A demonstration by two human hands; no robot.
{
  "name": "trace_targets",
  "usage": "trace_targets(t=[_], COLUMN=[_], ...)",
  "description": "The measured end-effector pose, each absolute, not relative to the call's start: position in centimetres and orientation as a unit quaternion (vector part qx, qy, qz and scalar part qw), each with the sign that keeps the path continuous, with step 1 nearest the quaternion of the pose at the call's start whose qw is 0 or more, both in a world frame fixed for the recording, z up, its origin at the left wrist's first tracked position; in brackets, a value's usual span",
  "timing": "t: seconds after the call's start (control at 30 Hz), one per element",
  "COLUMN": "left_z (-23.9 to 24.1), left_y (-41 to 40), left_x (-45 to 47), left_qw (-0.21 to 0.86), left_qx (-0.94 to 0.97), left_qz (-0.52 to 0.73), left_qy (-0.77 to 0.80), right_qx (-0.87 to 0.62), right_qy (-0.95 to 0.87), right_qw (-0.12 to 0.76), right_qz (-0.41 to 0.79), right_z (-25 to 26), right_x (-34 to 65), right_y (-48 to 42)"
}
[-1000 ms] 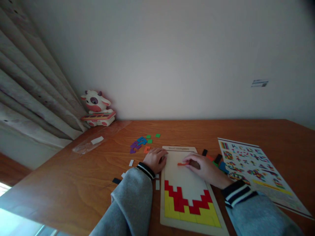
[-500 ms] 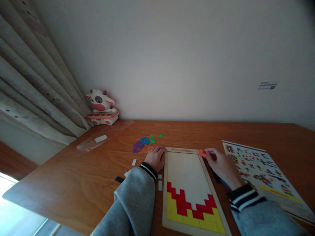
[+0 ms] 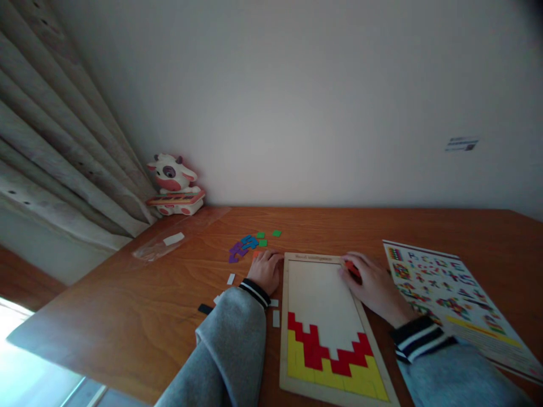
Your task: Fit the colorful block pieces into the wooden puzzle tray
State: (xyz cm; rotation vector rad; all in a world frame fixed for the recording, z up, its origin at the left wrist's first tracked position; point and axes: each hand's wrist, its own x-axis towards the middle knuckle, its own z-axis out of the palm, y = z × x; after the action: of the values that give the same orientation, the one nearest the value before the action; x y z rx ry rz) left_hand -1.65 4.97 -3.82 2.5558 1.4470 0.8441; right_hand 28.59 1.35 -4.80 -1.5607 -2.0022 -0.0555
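A wooden puzzle board lies in front of me, its near part filled with yellow pieces and red pieces; the far part of its inside is bare. My left hand rests at the board's far left edge, fingers stretched forward and holding nothing. Just past those fingertips an orange piece shows in part. Over the far right corner of the board, my right hand pinches an orange puzzle piece between thumb and fingers, which partly cover it.
Purple pieces, blue pieces and green pieces lie beyond my left hand. White pieces and a black piece flank my left sleeve. A printed pattern sheet is at right; a cow toy stands far left.
My right hand has shifted slightly left and turned over the board's corner with the orange puzzle piece, now more hidden by its fingers. My left hand has barely moved.
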Motion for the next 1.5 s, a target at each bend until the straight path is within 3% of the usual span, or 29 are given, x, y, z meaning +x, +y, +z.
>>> trace_targets(t=[0.43, 0.7, 0.87, 0.97, 1.1, 1.5], left_z=[-1.9, 1.1, -2.3, -4.0, -4.3, -3.9], left_y=[5.5, 1.1, -4.0, -6.3, -6.6, 1.3], left_x=[-3.0, -8.1, -13.6, -15.1, -14.2, -7.4], left_qw=[0.09, 0.024, -0.084, -0.101, -0.055, -0.029], left_qx=[0.823, 0.775, 0.742, 0.682, 0.729, 0.785], left_qz=[0.336, 0.429, 0.263, 0.157, 0.088, 0.171], left_qy=[0.449, 0.465, 0.611, 0.707, 0.677, 0.595], right_qx=[-0.576, -0.578, -0.577, -0.576, -0.568, -0.637], right_qy=[-0.78, -0.779, -0.776, -0.771, -0.762, -0.608], right_qw=[0.247, 0.243, 0.255, 0.271, 0.31, 0.474], right_qz=[0.0, -0.005, -0.002, 0.003, 0.018, 0.025], right_z=[-5.1, -5.1, -4.9, -5.1, -5.3, -2.8], right_x=[27.9, 27.8, 27.7, 27.6, 27.3, 34.3], right_y=[0.8, 0.9, 0.7, 0.6, 0.9, 1.6])
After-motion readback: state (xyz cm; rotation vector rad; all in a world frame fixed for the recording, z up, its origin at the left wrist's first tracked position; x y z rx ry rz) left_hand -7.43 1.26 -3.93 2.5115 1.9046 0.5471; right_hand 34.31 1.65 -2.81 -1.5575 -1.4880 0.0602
